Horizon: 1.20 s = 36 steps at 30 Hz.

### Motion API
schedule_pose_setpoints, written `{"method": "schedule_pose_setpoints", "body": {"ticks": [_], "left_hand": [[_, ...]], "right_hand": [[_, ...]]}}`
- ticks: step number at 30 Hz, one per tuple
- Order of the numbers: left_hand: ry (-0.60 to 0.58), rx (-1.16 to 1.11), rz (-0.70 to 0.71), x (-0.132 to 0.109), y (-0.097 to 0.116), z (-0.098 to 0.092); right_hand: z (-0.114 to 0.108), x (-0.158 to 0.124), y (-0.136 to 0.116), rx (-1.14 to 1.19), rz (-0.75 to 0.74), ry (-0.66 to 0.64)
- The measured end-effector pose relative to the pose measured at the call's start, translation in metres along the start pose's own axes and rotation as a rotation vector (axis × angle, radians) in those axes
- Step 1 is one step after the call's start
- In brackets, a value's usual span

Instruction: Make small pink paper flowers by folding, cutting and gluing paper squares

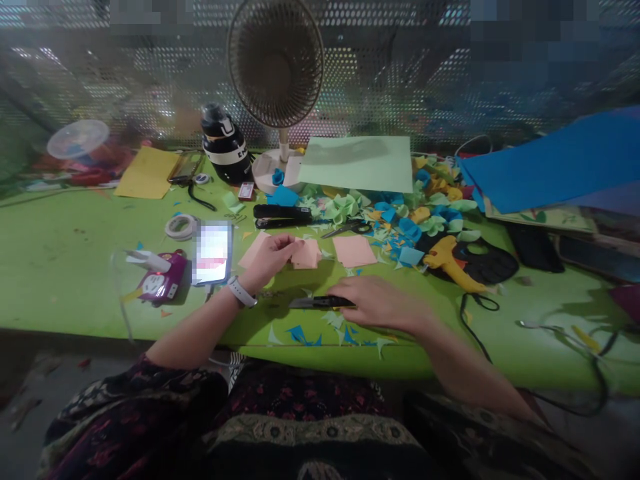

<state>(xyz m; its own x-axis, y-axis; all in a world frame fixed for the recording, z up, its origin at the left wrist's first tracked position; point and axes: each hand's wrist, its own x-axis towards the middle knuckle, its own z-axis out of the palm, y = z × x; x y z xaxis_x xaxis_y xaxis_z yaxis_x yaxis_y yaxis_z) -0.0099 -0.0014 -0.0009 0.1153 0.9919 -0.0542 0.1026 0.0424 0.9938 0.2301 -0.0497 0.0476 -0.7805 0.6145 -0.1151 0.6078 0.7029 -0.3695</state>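
My left hand [270, 259], a pale watch on its wrist, has thumb and fingers pinched at the edge of a small stack of pink paper squares [306, 255]. Under that hand, pink paper [250, 252] shows on its left side. To the right lies a separate pile of pink squares [355, 251]. My right hand [377, 302] is closed over the handle of a utility knife [320, 302], whose blade points left just above the green table. Paper scraps [303, 335] in blue and green lie in front of the knife.
A lit phone [212, 253] and a purple power adapter [163, 277] stand left. Behind are a stapler [283, 216], scissors [347, 228], a bottle [225, 147] and a fan [277, 60]. Folded paper flowers [345, 207] and a yellow glue gun [453, 263] lie right.
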Motion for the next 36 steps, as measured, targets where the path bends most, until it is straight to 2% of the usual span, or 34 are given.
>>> {"method": "schedule_pose_setpoints", "body": {"ticks": [3, 6, 10, 16, 20, 23, 28, 31, 36], "left_hand": [[-0.015, 0.299, 0.091, 0.000, -0.004, 0.000], [0.020, 0.588, 0.172, -0.001, -0.009, 0.001], [0.057, 0.807, 0.198, -0.005, -0.011, 0.001], [0.017, 0.906, 0.236, -0.011, 0.000, -0.001], [-0.086, 0.905, 0.258, -0.007, -0.001, -0.008], [-0.059, 0.871, 0.274, -0.001, -0.005, -0.010], [0.003, 0.948, 0.263, 0.003, -0.008, -0.008], [0.029, 0.965, 0.283, 0.003, -0.007, -0.007], [0.091, 0.973, 0.358, 0.003, -0.006, -0.006]], "right_hand": [[0.002, 0.001, -0.003, -0.005, 0.009, -0.070], [0.003, 0.001, -0.003, -0.016, 0.020, -0.089], [0.003, 0.001, -0.003, -0.038, 0.033, -0.082], [0.000, 0.003, -0.001, -0.048, 0.064, -0.130], [-0.002, 0.002, 0.003, 0.035, -0.048, -0.199], [0.000, 0.002, 0.004, 0.109, -0.105, -0.231], [0.002, 0.005, 0.004, 0.156, -0.075, -0.239], [-0.002, 0.008, 0.011, 0.126, -0.027, -0.157], [-0.008, 0.013, 0.042, -0.121, 0.274, 0.207]]}}
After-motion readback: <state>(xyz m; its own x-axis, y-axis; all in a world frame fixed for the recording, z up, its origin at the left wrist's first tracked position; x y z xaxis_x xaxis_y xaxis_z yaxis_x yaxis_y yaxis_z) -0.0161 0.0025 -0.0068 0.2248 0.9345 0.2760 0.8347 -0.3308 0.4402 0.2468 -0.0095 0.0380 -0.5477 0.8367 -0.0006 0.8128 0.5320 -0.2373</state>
